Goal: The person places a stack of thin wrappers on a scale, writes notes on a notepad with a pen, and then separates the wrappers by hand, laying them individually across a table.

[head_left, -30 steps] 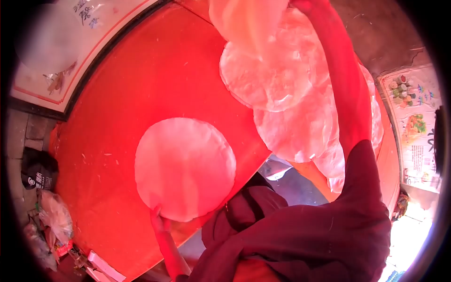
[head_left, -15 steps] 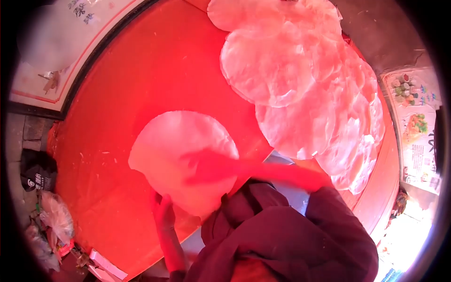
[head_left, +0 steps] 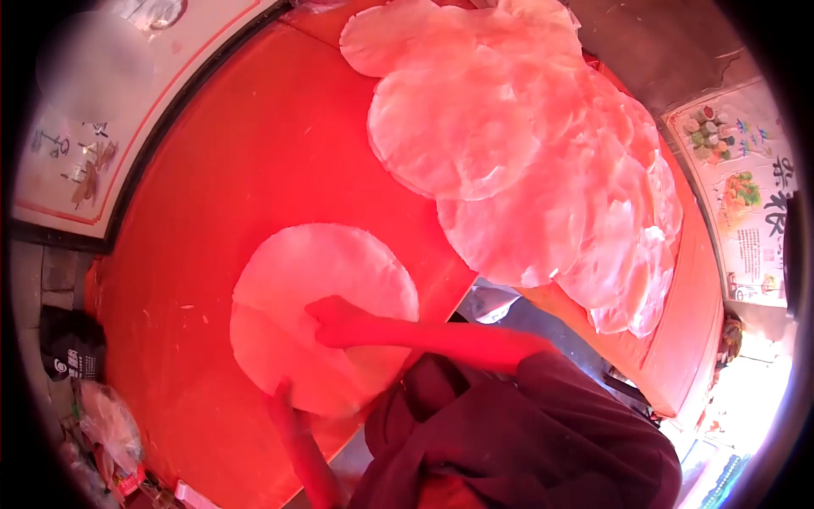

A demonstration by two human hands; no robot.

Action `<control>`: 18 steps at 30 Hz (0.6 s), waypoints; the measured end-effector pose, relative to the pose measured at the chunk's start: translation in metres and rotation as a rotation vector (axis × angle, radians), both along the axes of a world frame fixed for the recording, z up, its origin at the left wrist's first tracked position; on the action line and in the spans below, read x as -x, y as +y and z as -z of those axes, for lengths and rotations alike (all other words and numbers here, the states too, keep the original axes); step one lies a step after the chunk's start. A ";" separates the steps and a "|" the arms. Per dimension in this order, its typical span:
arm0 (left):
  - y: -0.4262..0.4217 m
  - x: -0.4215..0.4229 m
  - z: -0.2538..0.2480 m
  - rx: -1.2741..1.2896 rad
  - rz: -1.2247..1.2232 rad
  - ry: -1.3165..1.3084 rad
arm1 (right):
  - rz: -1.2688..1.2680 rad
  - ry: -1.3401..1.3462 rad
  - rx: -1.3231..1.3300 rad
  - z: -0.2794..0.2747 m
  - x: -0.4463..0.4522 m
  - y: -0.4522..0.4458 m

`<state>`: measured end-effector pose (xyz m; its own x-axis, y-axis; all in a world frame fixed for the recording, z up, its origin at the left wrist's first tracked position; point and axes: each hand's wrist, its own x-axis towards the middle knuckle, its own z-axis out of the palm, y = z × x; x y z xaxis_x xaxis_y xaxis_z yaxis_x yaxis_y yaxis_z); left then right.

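Observation:
A thin round flatbread sheet [head_left: 297,263] lies on the red-covered table, looking pink under the red light. My right hand [head_left: 341,322] is over its middle, fingers curled closed against the surface. Whether they pinch a bit of the sheet is hidden. At the sheet's lower left edge is my left hand [head_left: 287,407], with its fingers closed on the rim. A faint crease runs across the sheet left of my right hand. To the right, a spread of overlapping flatbread sheets [head_left: 509,153] covers the far part of the table.
The red table cover [head_left: 186,297] reaches around the sheet. A framed white panel [head_left: 76,161] borders the left, and a printed poster [head_left: 746,195] the right. A black bag [head_left: 72,348] and a clear plastic bag [head_left: 108,424] sit at lower left. A gap [head_left: 509,305] opens beside the table.
My right hand has moved left and slightly up over the sheet, from a blur to a closed shape. The sheet's left outline looks rounder. The view has shifted a little.

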<state>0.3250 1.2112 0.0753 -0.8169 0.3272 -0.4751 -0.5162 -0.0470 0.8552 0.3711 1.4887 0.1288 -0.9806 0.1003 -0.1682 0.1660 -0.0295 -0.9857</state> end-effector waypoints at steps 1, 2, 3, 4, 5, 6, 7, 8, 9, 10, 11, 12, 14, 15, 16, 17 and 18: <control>-0.007 0.002 0.000 -0.022 -0.017 -0.018 | 0.011 0.003 0.109 -0.002 -0.001 0.016; -0.014 0.003 0.000 -0.043 -0.033 -0.030 | 0.036 0.008 0.198 -0.007 -0.005 0.040; -0.020 0.006 0.000 -0.061 -0.045 -0.041 | 0.076 0.013 0.264 -0.013 -0.014 0.068; -0.025 0.008 0.000 -0.078 -0.053 -0.048 | 0.134 0.017 0.309 -0.024 -0.027 0.102; -0.027 0.010 0.000 -0.088 -0.055 -0.054 | 0.209 0.024 0.325 -0.036 -0.044 0.135; -0.027 0.011 0.000 -0.096 -0.053 -0.059 | 0.298 0.033 0.326 -0.049 -0.065 0.167; -0.025 0.011 0.001 -0.100 -0.056 -0.060 | 0.397 0.047 0.309 -0.064 -0.089 0.198; -0.023 0.010 0.001 -0.104 -0.054 -0.062 | 0.491 0.067 0.283 -0.080 -0.113 0.227; -0.019 0.009 0.000 -0.104 -0.051 -0.062 | 0.575 0.083 0.257 -0.094 -0.133 0.254; -0.015 0.008 0.000 -0.102 -0.051 -0.062 | 0.645 0.096 0.228 -0.106 -0.148 0.278; -0.011 0.008 -0.001 -0.100 -0.052 -0.059 | 0.694 0.114 0.204 -0.115 -0.157 0.301; -0.007 0.006 -0.003 -0.096 -0.052 -0.055 | 0.733 0.128 0.187 -0.120 -0.164 0.323; -0.002 0.004 -0.008 -0.087 -0.066 -0.050 | 0.771 0.159 0.165 -0.123 -0.164 0.376; 0.001 0.005 -0.011 -0.080 -0.071 -0.043 | 0.770 0.177 0.162 -0.119 -0.156 0.405; 0.005 0.005 -0.015 -0.075 -0.078 -0.035 | 0.765 0.198 0.160 -0.117 -0.148 0.434; 0.009 0.005 -0.019 -0.070 -0.082 -0.028 | 0.753 0.225 0.168 -0.113 -0.137 0.465; 0.014 0.006 -0.023 -0.058 -0.083 -0.021 | 0.726 0.257 0.181 -0.109 -0.118 0.502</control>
<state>0.3187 1.2248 0.0983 -0.8323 0.2857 -0.4751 -0.5265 -0.1393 0.8387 0.4889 1.9906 0.2379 -0.6906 0.7230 -0.0200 -0.1887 -0.2067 -0.9600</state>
